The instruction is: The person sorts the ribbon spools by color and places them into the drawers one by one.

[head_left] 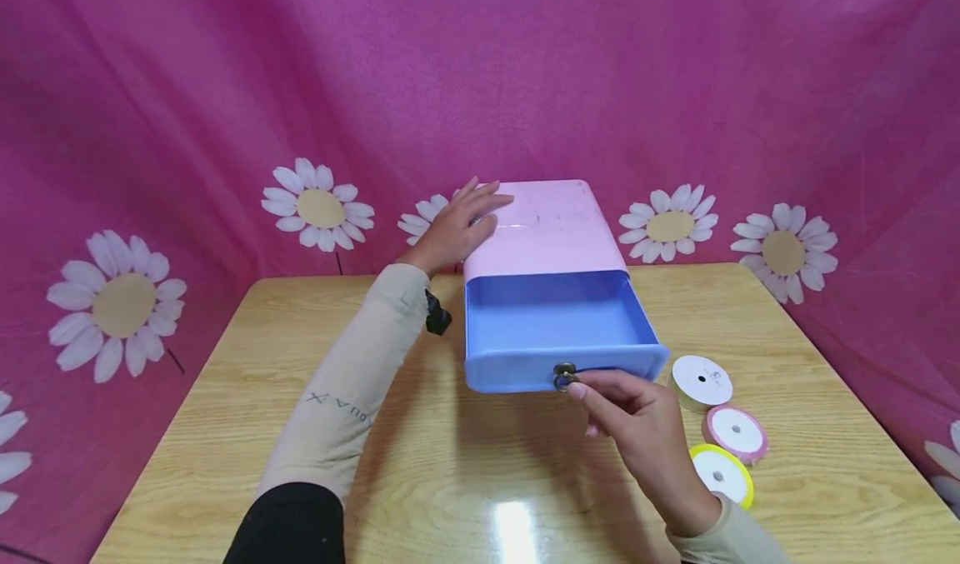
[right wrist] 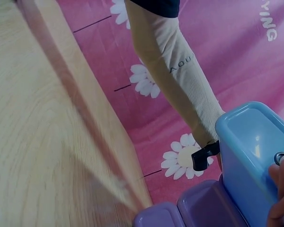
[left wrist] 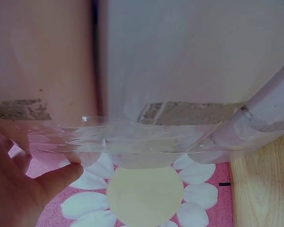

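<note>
A pink box stands on the table with its blue drawer pulled out toward me. My left hand rests on the box's top left edge, its fingers spread; in the left wrist view, the same hand lies beside the box's taped side. At the drawer's front, the thumb and fingers of my right hand pinch a small metal ring pull. The right wrist view shows the drawer front with the ring at the fingers. The drawer's blue floor is visible.
Three ribbon spools lie right of the drawer: a white one, a pink-rimmed one and a yellow-rimmed one, partly behind my right wrist. A magenta cloth with daisies hangs behind the wooden table.
</note>
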Tool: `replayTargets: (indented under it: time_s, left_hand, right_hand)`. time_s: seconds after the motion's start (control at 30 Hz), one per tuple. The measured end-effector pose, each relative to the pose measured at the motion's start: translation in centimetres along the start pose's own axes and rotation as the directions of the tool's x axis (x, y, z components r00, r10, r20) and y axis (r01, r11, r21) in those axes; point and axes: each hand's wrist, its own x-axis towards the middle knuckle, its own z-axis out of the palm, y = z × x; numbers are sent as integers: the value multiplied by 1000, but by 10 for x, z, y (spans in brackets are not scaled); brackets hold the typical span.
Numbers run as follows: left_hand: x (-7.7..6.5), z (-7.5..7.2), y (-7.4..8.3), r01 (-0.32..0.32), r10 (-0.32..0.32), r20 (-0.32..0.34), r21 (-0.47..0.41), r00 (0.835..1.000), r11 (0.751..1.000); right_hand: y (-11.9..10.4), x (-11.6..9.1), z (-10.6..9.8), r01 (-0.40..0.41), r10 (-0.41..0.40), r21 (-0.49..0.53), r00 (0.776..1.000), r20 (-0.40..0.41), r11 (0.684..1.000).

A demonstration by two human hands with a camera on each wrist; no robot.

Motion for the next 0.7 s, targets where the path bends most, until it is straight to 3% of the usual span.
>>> replayTargets:
  time_s: [0.33, 0.7]
  left_hand:
    - [0, 1, -1, 12, -12, 0, -3, 1000, 1000]
    - [0, 0, 0, 15, -15, 2, -9, 1000, 1000]
  right_hand:
    - [1, -13, 2, 27, -27, 40, 1000, -3, 999]
    - [4, -26, 3, -19, 20, 72, 1000, 0, 997]
